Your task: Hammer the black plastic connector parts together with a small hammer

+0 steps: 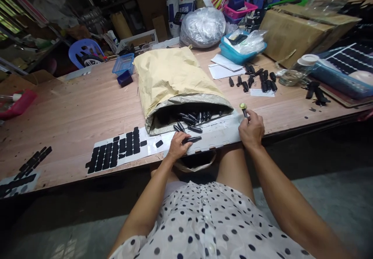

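My left hand (178,145) rests on a white backing sheet (215,134) at the table's near edge, fingers closed round a few black pen-like parts (192,139). My right hand (251,130) grips a small tool with a round brass head (243,106), held upright. A tan paper sack (171,76) lies open toward me, with several black parts (192,118) inside its mouth. A white sheet of black rectangular stickers (116,152) lies left of my left hand.
Finished black parts (256,79) lie scattered at the right, by a glass jar (294,74). A blue tray (239,51), a cardboard box (303,29), a plastic bag bundle (202,26) and a blue basket (124,63) line the back. More sticker sheets (20,177) lie at the far left.
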Available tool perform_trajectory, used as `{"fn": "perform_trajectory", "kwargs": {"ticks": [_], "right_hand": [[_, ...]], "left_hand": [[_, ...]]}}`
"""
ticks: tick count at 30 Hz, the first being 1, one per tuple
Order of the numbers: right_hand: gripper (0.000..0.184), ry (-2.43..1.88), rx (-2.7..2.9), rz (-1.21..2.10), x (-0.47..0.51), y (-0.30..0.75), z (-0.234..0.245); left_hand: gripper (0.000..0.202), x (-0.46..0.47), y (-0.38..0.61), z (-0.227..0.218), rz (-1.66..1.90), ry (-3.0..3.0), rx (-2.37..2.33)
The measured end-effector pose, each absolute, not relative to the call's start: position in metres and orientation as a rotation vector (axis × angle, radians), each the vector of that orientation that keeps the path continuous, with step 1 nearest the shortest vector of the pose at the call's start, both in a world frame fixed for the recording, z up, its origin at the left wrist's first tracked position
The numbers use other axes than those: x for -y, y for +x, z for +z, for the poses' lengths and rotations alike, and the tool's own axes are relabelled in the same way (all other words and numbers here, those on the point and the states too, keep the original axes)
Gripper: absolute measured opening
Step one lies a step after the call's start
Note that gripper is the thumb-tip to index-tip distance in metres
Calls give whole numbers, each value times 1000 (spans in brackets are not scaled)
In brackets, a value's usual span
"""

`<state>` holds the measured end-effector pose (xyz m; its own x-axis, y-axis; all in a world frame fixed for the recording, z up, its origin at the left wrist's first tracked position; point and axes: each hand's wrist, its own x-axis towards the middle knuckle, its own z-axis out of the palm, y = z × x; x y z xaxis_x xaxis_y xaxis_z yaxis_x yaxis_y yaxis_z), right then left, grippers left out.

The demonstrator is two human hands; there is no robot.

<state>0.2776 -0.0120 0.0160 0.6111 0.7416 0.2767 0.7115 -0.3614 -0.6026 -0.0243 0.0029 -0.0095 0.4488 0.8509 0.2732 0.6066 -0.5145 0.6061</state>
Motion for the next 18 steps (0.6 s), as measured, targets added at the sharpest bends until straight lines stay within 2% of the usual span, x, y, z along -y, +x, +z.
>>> {"fn": "perform_trajectory", "kwargs": {"ticks": [4,8,18], "right_hand": [[42,-1824,1259,310,52,231,28],[34,-1568,1448,452,79,184,28],[37,-1508,1628,435,89,157,24]], "left_hand": [[12,-1,-21,-9,793,2271,-1219],[16,-1,-18,-10,801,2233,-1220],[14,-4,-12,-13,768,2192,-1276]]}}
